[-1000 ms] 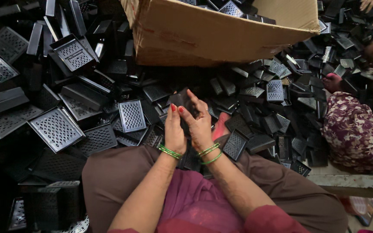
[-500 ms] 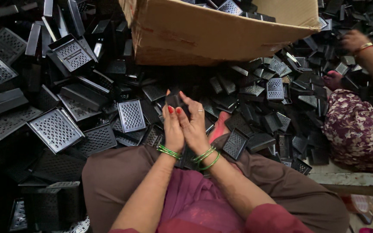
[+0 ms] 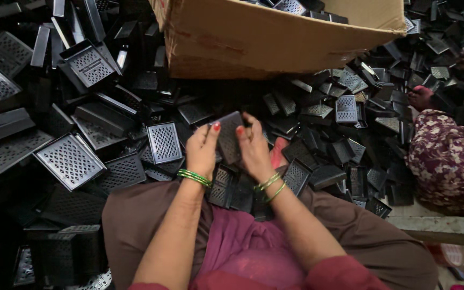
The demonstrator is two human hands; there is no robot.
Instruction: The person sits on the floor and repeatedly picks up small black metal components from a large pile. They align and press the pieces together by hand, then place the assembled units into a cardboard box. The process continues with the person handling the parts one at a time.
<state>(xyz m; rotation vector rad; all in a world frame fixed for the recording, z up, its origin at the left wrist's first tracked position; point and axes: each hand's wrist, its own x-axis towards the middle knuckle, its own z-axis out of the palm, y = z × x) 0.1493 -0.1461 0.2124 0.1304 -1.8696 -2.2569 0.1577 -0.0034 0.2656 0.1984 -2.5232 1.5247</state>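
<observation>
Both forearms reach forward and converge. The left hand (image 3: 204,151) and right hand (image 3: 254,146) are raised side by side, fingers curled in a shared grip, green bangles at each wrist.

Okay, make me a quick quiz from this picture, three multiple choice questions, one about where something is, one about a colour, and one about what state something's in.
1. Where is the cardboard box?
A. beyond the hands, at the top of the view
B. on the person's lap
C. under the bench

2. What colour are the bangles on both wrists?
A. red
B. green
C. white

3. What is happening with the small black perforated piece?
A. it lies alone on the pile
B. it sits inside the box
C. both hands hold it

Answers:
1 A: the box stands above the heap of black parts, past the hands.
2 B: thin green rings circle each wrist.
3 C: the left hand and right hand grip it with their fingers on either side.
</observation>
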